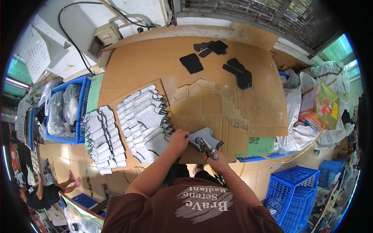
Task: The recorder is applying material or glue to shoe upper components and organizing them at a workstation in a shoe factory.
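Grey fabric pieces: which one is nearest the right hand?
The single piece partly covered by the hand tool in the right hand; it sits apart, while the other pieces overlap in rows further left.

Single fisheye view from my head, looking down past brown short-sleeved cloth shirt (147, 209), facing broad flat tan cardboard sheet (151, 58); shirt nearest, sheet just beyond
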`<state>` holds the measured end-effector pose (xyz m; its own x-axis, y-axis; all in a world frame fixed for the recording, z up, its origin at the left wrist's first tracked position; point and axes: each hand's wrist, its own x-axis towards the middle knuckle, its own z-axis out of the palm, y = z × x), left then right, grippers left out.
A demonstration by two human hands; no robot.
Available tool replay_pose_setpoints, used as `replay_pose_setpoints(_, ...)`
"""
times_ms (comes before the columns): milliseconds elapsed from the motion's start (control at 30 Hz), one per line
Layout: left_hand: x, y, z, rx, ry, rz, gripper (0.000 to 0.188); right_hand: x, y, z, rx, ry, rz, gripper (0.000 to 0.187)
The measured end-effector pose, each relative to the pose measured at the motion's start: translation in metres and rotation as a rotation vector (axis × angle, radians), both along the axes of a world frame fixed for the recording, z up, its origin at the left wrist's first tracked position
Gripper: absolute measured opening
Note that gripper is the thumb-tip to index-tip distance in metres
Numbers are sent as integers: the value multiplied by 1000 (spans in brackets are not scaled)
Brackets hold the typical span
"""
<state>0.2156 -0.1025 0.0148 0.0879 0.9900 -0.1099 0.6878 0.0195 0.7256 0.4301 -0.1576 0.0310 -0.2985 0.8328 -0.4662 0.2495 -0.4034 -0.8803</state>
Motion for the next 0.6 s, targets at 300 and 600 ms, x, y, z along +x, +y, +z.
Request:
replay_pose_setpoints(300, 5, -1, 6, 84, 9, -5, 18, 9, 7, 16, -20, -5, -176, 11)
replay_pose_setpoints(600, 3, 0, 7, 88, -27, -2, 15, 15, 5, 26, 90, -14, -218, 9)
